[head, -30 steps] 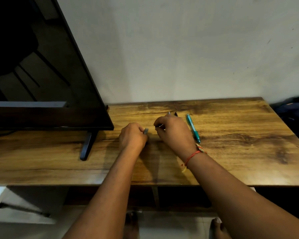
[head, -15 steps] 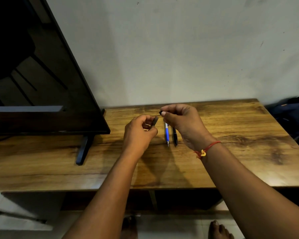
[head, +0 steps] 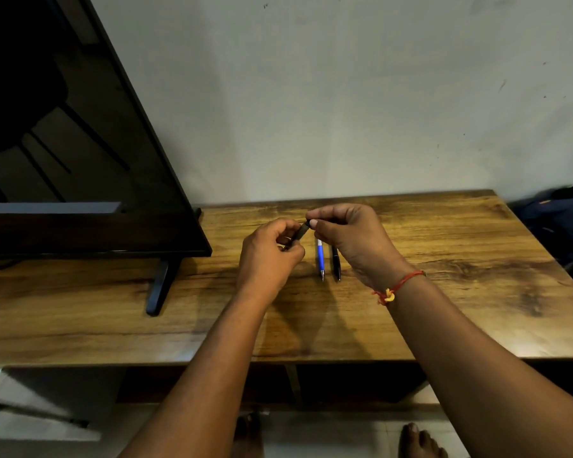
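Holding dark pen aslant, left hand low, right hand at top

One head-worn wide-angle view looks forward and down over the table, seemingly from standing height.

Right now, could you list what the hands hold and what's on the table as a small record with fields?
left hand: grips lower part of dark pen
right hand: pinches upper end of dark pen
lying on table: blue pen and black pen, side by side
table's left end: television on its stand
beyond right edge: dark bag
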